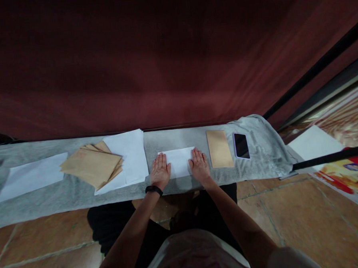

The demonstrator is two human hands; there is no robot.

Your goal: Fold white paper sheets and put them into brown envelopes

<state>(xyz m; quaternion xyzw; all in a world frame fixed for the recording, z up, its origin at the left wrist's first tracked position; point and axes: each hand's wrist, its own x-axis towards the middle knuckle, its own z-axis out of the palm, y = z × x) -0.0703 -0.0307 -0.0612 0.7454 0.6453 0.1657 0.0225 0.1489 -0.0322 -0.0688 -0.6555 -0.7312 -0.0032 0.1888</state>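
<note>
A white sheet of paper (pixel 178 163), seemingly folded, lies on the grey cloth in front of me. My left hand (pixel 161 170) rests flat on its left side, fingers stretched forward; a black band circles that wrist. On the sheet's right edge my right hand (pixel 199 165) is also flat with its fingers extended. Just right of it lies a single brown envelope (pixel 220 149). To the left of my left hand is a stack of white paper (pixel 132 156), partly covered by a fanned pile of brown envelopes (pixel 93 164).
A phone (pixel 241 146) with a pale purple case lies right of the single envelope. Another white sheet (pixel 34 175) is at the far left. The grey cloth (pixel 185 135) covers a narrow surface against a dark red backdrop (pixel 176 78). A colourful printed box (pixel 349 177) stands at the right.
</note>
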